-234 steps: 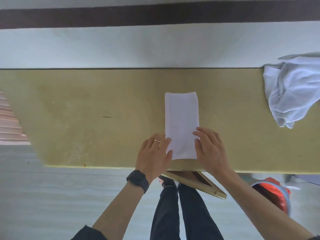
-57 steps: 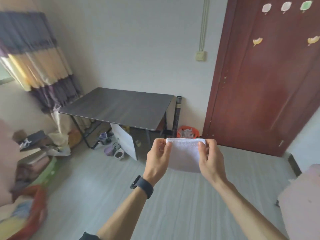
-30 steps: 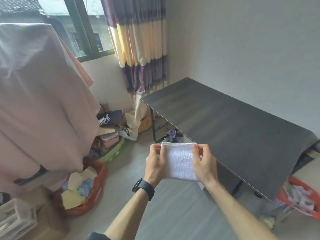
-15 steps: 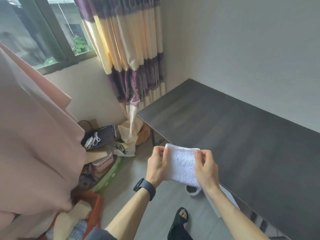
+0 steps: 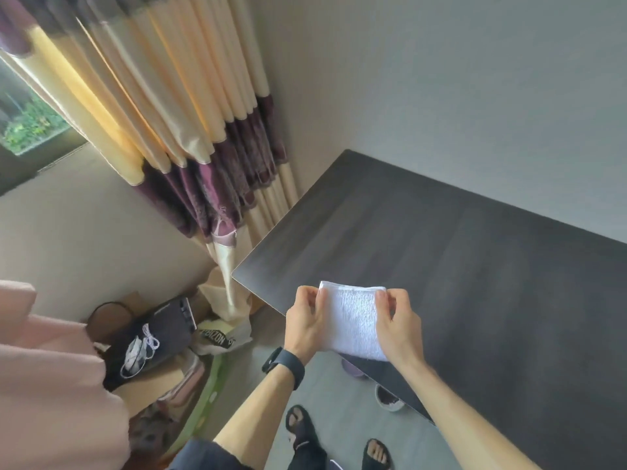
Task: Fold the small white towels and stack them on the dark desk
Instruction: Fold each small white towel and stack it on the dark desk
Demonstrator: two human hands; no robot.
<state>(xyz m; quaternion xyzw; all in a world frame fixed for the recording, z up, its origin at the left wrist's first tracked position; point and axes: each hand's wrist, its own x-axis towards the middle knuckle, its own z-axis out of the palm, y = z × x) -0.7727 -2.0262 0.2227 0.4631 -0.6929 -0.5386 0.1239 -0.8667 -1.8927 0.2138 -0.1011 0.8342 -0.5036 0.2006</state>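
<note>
towel (image 5: pixel 354 320) now over desk (image 5: pixel 475 283) edge | L hand (image 5: pixel 305 325) + R hand (image 5: pixel 397 323) pinch its sides | floor bag (image 5: pixel 220 338) reads POIZON

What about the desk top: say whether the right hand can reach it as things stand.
Likely yes: the right hand, pinching the folded towel, hovers over the dark desk; nothing lies between.

Cannot see the side edges of the towel (image 5: pixel 353 320), covered by the left grip (image 5: pixel 307 325) and right grip (image 5: pixel 398 325). Cannot follow the tabletop (image 5: pixel 475 283) past the right and bottom edges. Cannot make out the blurred top of the curtain (image 5: pixel 163 106), cut off above. Cannot tell what the pink cloth (image 5: pixel 51 385) is, cropped at left. Can make out only half of a bowl (image 5: pixel 390 401) under the tabletop's rim.
</note>
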